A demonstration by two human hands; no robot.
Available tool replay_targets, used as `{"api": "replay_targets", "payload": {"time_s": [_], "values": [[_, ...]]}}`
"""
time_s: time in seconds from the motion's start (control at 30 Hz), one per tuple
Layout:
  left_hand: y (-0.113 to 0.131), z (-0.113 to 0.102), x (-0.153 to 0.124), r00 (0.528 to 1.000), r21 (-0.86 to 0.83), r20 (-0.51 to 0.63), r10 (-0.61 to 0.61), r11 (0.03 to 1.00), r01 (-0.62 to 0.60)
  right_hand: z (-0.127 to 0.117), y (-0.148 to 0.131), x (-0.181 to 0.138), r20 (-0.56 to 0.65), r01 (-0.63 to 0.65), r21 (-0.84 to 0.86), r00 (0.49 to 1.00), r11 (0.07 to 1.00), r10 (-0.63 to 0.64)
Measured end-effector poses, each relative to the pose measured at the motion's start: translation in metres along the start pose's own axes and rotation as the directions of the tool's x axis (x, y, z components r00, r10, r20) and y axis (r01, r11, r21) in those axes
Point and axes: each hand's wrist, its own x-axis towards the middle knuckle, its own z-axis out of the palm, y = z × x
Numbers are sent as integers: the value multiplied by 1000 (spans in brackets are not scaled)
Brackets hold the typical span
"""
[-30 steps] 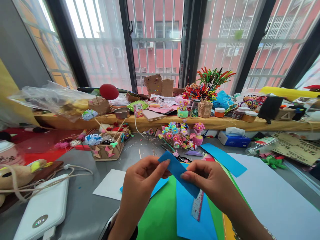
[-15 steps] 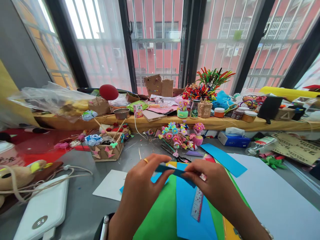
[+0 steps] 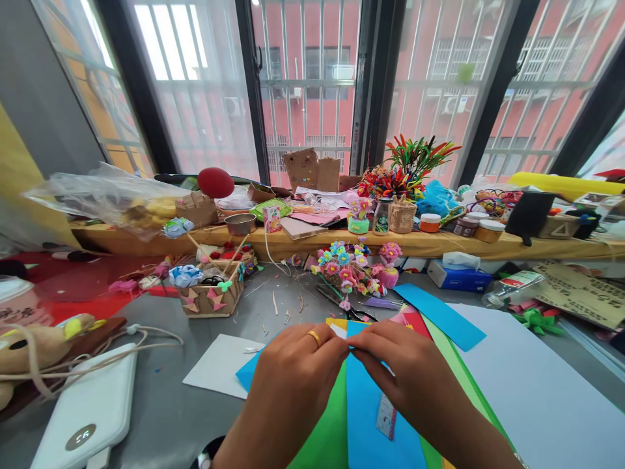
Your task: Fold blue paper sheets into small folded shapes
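My left hand (image 3: 297,381), with a ring on one finger, and my right hand (image 3: 407,368) meet fingertip to fingertip above the papers. Both are closed in a pinch on a small folded blue paper strip, which the fingers now hide almost entirely. Below them a long blue paper sheet (image 3: 361,410) lies on green paper (image 3: 326,433). A short patterned ruler (image 3: 385,418) rests on the blue sheet, partly covered by my right hand. Left of my left hand, a blue paper piece (image 3: 247,373) overlaps a white paper square (image 3: 215,366).
A blue strip (image 3: 442,314) and a large white sheet (image 3: 541,397) lie to the right. Scissors (image 3: 361,315) and a bunch of craft flowers (image 3: 342,264) are beyond my hands. On the left are a cardboard box (image 3: 212,296) and a white power bank (image 3: 85,410).
My hands have drawn together and slightly down, fingertips now meeting. The folded blue strip, visible between them before, is now covered by the fingers. The view has shifted slightly.
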Motion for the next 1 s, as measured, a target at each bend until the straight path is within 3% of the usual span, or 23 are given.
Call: {"api": "replay_targets", "payload": {"time_s": [0.23,0.57,0.7,0.77,0.9,1.0], "values": [[-8,-5,1,999,-30,17,38,999,-38,-3,0,1,50,-21,3,999,1000,21],[-14,-4,3,999,-45,33,5,999,-3,-12,18,1,25,-87,-101,996,991,90],[-17,-8,2,998,-4,18,-53,999,53,-21,36,-1,-107,-161,-213,984,964,141],[-17,-11,1,998,-15,9,-69,998,69,-25,38,-2,-178,-208,-177,968,962,177],[-11,-10,1,999,-104,17,-35,994,36,-23,24,-1,-105,-54,-2,993,999,53],[-6,-6,1,1000,-143,1,-19,990,19,-14,10,1,-6,-21,60,1000,998,22]]}}
